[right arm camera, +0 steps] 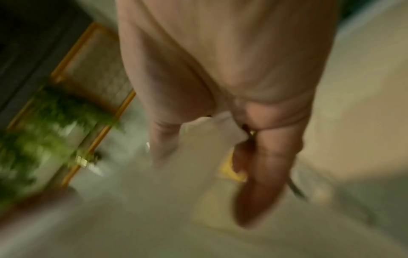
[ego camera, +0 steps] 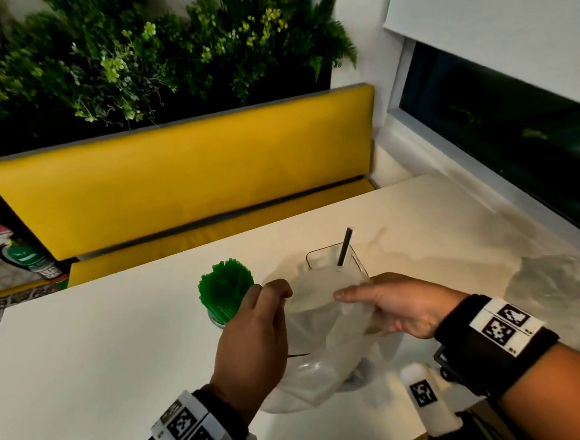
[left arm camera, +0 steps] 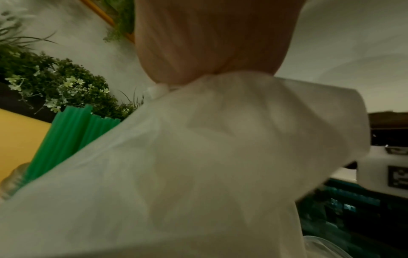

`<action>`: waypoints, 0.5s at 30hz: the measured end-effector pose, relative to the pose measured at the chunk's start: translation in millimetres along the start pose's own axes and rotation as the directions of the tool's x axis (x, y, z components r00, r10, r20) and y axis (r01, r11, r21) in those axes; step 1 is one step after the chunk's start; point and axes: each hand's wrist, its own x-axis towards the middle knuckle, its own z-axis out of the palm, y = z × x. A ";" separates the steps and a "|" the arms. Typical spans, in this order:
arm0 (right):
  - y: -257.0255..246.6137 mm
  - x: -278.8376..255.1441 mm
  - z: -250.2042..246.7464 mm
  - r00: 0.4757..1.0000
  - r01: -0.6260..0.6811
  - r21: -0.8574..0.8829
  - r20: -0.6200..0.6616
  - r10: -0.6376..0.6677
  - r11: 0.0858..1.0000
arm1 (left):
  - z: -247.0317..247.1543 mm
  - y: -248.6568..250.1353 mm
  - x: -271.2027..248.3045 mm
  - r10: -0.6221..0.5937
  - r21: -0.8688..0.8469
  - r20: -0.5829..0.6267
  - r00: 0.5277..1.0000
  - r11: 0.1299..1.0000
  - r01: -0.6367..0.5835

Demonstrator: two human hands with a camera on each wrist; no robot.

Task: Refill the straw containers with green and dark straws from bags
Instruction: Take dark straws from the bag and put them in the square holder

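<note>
Both my hands hold a translucent plastic bag [ego camera: 328,341] up over the white table [ego camera: 102,353]. My left hand [ego camera: 280,294] pinches the bag's left edge, and my right hand [ego camera: 352,299] grips its right edge. Behind the left hand a round container is packed with green straws [ego camera: 226,288], seen close in the left wrist view as green straws [left arm camera: 70,136] beside the bag [left arm camera: 198,157]. Past the bag stands a clear square container [ego camera: 353,267] holding one dark straw [ego camera: 345,247]. The blurred right wrist view shows my fingers [right arm camera: 260,174] curled on the bag [right arm camera: 172,183]. What the bag holds cannot be made out.
A second crumpled clear bag [ego camera: 561,290] lies on the table at the right. A yellow bench [ego camera: 183,182] runs along the far side beneath a wall of plants [ego camera: 133,59]. A dark window [ego camera: 516,142] lines the right wall.
</note>
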 end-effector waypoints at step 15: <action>-1.9 17.6 23.4 0.998 0.057 0.495 -0.025 -0.052 0.867 | 27.1 -24.0 13.7 -0.259 0.159 0.475 0.841 0.965 0.207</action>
